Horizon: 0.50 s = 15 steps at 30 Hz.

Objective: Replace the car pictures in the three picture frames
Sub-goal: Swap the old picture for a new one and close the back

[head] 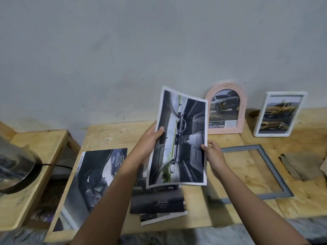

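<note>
Both hands hold one car-interior print (178, 138) above the tabletop (235, 167): left hand (150, 140) grips its left edge, right hand (213, 152) pinches its right. A grey frame (276, 174) lies flat just beside.

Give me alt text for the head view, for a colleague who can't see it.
Two hands hold a car-interior print upright over a wooden table, the left hand gripping its left edge, the right hand its right edge. Against the wall stand a pink arched frame and a white frame, both with car pictures; a grey frame lies flat nearby.

Bare table (235, 167) inside grey frame (273, 169).
</note>
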Motion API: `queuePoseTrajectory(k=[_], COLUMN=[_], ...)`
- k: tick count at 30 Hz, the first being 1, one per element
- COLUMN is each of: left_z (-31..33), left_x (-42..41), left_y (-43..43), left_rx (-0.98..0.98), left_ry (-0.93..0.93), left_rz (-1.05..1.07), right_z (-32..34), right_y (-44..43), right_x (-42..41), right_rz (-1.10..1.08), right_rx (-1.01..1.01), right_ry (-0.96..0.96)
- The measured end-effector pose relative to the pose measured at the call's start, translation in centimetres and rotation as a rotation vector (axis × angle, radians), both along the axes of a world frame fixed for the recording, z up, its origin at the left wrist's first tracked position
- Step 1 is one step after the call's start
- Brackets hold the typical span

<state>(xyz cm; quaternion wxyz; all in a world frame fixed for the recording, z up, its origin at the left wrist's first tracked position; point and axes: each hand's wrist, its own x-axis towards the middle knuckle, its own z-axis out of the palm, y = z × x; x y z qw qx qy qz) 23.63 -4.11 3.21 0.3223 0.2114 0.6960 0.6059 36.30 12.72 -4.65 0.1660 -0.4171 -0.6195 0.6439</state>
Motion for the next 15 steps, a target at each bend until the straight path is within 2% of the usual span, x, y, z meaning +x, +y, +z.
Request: queuePoseTrajectory(k=[4,6,9,11,13,15], left_z=[4.6,5.8,5.4,4.0,1.8,-1.2], left_x=[4.9,7.9,12.2,14.8,16.7,18.5], left_y=[5.3,8.0,11.4,13.1,14.3,15.6], left_rx=[0.107,0.098,-0.092,-0.286,-0.487,-0.599], left_ry=[0.219,0.405,0.754,0.925,0.953,0.905], left_rz=[-0.144,-0.246,-0.364,-0.416,-0.458,-0.51], right_z=[3.9,5.9,8.2,8.4,7.1,5.3], right_y=[4.1,6.3,9.7,11.9,14.5,16.8], right_x=[0.2,1.0,4.3,7.5,10.5,13.3], right_rz=[0.024,0.067,0.129,0.141,0.134,0.089], right_rx=[-0.001,-0.073,-0.363,-0.544,-0.599,-0.623], right_ry=[0.101,0.136,0.376,0.533,0.516,0.396])
